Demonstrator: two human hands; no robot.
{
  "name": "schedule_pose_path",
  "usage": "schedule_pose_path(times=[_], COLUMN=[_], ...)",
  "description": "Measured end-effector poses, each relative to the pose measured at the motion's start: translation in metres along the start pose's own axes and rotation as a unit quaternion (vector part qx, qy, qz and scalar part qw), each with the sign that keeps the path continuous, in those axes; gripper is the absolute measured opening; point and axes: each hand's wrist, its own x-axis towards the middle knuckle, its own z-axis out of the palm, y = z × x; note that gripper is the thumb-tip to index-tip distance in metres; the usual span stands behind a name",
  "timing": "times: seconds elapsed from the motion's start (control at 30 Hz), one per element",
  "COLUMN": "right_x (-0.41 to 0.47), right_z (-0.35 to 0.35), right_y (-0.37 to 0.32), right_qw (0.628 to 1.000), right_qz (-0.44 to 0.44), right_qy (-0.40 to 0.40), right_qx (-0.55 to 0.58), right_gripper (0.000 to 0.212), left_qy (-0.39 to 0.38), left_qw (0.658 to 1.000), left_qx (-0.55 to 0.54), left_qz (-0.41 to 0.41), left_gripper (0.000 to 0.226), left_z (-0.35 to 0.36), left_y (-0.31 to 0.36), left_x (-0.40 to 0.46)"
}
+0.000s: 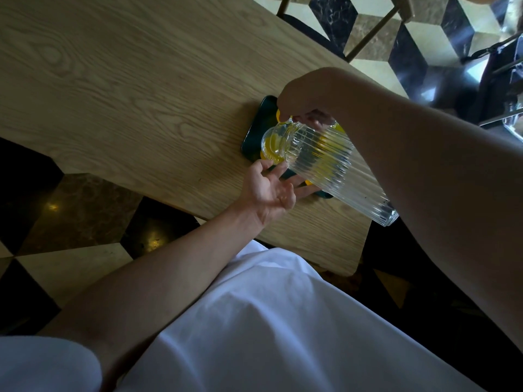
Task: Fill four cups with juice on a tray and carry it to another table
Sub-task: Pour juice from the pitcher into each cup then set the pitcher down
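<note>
A dark green tray point(256, 128) lies on the wooden table point(127, 89). My right hand point(308, 100) grips the neck of a ribbed clear glass jug point(325, 162), tipped mouth-down to the left over the tray, with a little yellow juice at its mouth. Yellow patches of juice-filled cups point(278, 114) show on the tray around the jug, which hides most of them. My left hand point(268, 188) rests at the tray's near edge, fingers spread and touching a cup below the jug's mouth; whether it grips the cup is unclear.
The table's near edge and rounded corner point(351, 267) lie close to my body. A chair with gold metal legs point(370, 32) stands at the table's far side. Checkered marble floor point(70, 210) surrounds the table. Dark furniture point(501, 80) stands at the right.
</note>
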Motion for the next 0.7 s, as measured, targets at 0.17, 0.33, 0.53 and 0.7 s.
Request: schedule_pose_path(times=[0.17,0.33,0.53,0.7], right_x=[-0.008,-0.009,-0.031,-0.041], right_z=[0.003,0.004,0.003,0.0], right_y=[0.005,0.01,0.026,0.072], right_qw=[0.999,0.998,0.996,0.969], right_qz=[-0.009,0.004,-0.046,-0.093], right_qy=[-0.006,-0.003,0.073,0.094], right_qx=[0.039,0.066,-0.01,0.211], right_gripper=[0.04,0.041,0.044,0.039], left_qy=[-0.002,-0.01,0.014,0.064], left_qw=[1.0,1.0,0.999,0.979], left_qx=[-0.001,0.01,0.038,0.185], left_qz=[0.005,0.001,0.007,0.055], left_gripper=[0.055,0.058,0.058,0.059], left_z=[-0.004,-0.001,0.017,0.035], left_y=[-0.001,0.001,0.006,0.017], left_x=[-0.001,-0.004,-0.014,-0.019])
